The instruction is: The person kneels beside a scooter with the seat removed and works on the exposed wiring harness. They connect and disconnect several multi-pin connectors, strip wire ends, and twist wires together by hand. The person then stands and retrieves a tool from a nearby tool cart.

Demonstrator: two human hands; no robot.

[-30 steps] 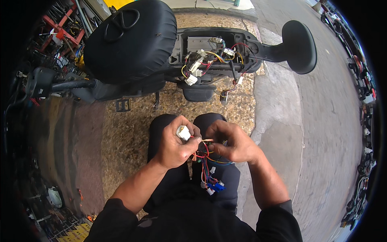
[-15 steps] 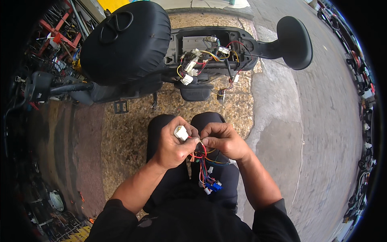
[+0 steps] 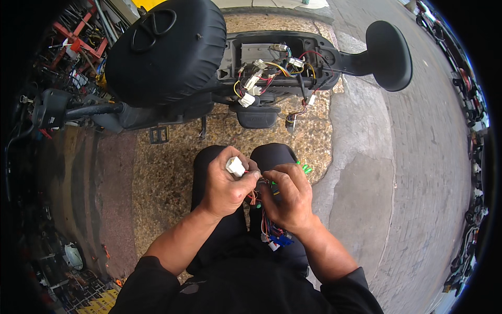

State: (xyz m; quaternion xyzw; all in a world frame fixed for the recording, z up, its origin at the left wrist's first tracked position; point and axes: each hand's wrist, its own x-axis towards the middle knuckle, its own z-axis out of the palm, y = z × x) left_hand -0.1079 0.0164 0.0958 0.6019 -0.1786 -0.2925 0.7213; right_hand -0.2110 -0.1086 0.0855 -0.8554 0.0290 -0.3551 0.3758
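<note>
Since a second ago, the right hand (image 3: pixel 290 196) has drawn nearer the left hand (image 3: pixel 227 186); both grips stay closed, pinching the wire bundle (image 3: pixel 269 227), white connector (image 3: pixel 235 166) uppermost.

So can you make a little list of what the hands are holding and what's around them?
left hand: grips a white plastic plug between thumb and fingers
right hand: pinches the coloured wire bundle next to the left hand
wire bundle: red, blue and green wires, hanging down over the lap, blue connector at the bottom
in front: scooter with its cover off, loose wires and white plugs showing
seat: black, to the left
ground: pebbly paving
</note>
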